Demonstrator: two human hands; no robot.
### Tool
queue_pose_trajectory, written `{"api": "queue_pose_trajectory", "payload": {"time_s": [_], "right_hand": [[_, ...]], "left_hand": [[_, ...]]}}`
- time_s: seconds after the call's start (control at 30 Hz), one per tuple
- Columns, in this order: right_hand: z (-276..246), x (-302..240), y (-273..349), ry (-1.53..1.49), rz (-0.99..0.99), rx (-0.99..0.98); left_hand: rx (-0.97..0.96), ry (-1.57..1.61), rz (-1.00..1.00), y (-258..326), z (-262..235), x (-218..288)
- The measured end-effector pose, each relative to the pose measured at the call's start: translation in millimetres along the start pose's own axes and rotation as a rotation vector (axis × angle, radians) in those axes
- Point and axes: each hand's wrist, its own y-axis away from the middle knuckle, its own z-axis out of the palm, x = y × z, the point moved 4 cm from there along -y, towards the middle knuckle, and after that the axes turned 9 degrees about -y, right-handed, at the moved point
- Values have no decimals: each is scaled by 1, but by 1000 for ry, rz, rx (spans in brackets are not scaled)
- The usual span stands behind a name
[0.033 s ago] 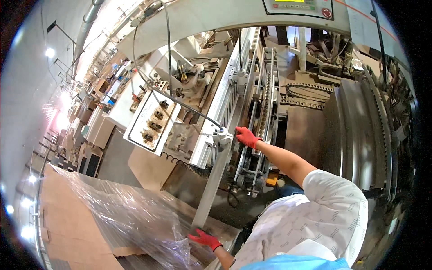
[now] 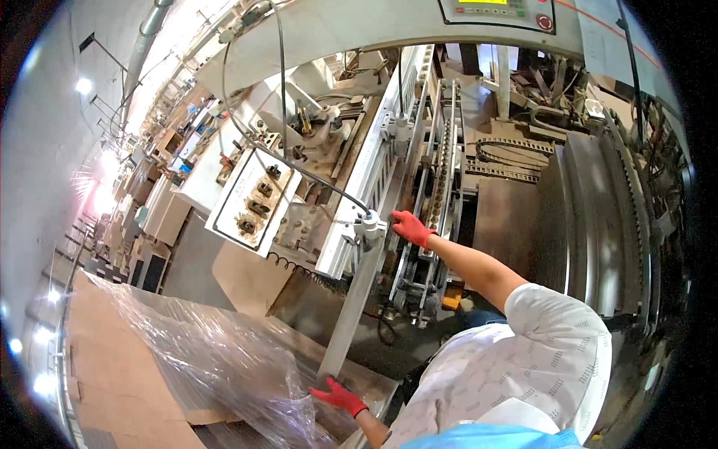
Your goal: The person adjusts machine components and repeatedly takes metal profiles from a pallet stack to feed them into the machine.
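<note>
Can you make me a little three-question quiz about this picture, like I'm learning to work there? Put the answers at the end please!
1. Which hand is at the lower end of the long strip?
2. True or false: the right hand wears a red glove.
3. What is the shiny, see-through sheet made of? A) wood B) plastic C) wool

Key:
1. The left hand.
2. True.
3. B.

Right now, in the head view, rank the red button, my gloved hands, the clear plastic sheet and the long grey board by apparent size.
Largest to smallest:
1. Clear plastic sheet
2. Long grey board
3. Left hand and right hand, too alike to rank
4. Red button
</note>
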Motion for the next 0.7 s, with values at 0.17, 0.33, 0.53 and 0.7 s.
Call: {"api": "queue_pose_trajectory", "payload": {"time_s": [0.17,0.33,0.53,0.7], "right_hand": [[-20,-36,76,43,-103,66],[-29,-44,108,279,-251,-81],[-32,-46,104,200,-337,19],[-35,-48,107,187,-288,28]], "left_hand": [[-148,-1134,689,9,6,85],[-269,-1239,671,1,33,99],[-147,-1394,633,1,45,96],[-144,-1459,612,5,46,95]]}}
